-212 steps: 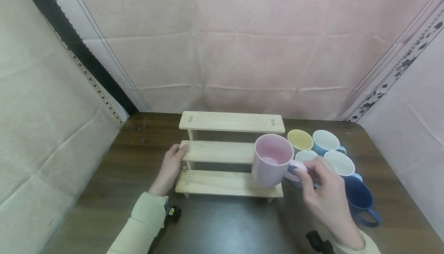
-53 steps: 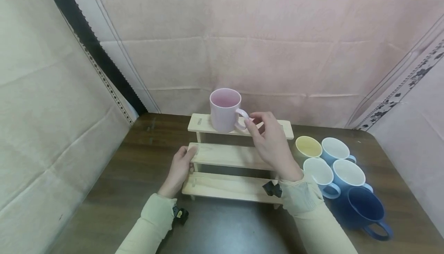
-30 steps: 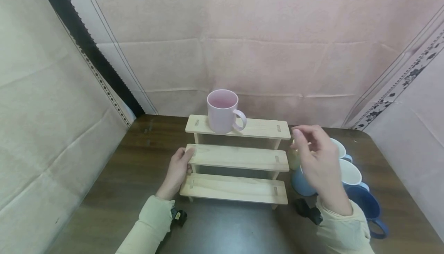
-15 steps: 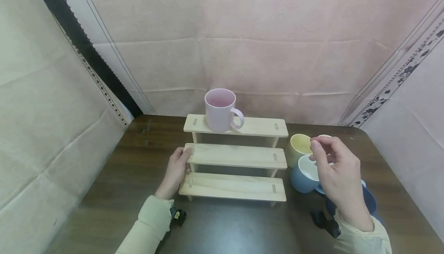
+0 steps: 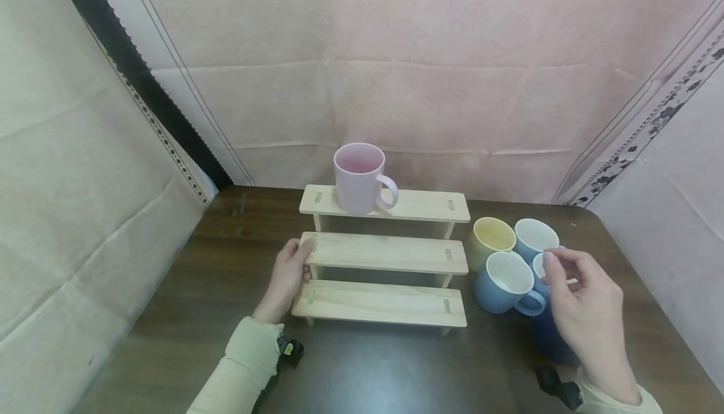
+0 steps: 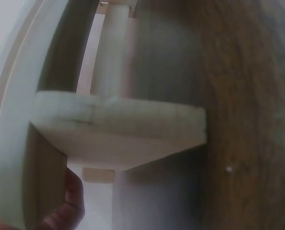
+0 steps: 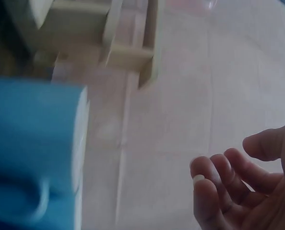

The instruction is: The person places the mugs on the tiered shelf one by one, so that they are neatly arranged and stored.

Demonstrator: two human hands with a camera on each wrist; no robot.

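The left grip point(image 5: 286, 274) pinches the left end of the middle tier point(image 5: 384, 254) of a wooden rack point(image 5: 379, 303). Above and right of it, the pink mug point(image 5: 357, 183) stands on the top tier point(image 5: 427, 204). The right grip point(image 5: 588, 304) is loosely bent, thumb point(image 7: 265, 143) slightly apart from the fingers point(image 7: 207, 206), partly hiding a dark blue mug point(image 5: 551, 338); to its left, a light blue mug point(image 5: 494, 288) stands on the worktop point(image 5: 373, 370)
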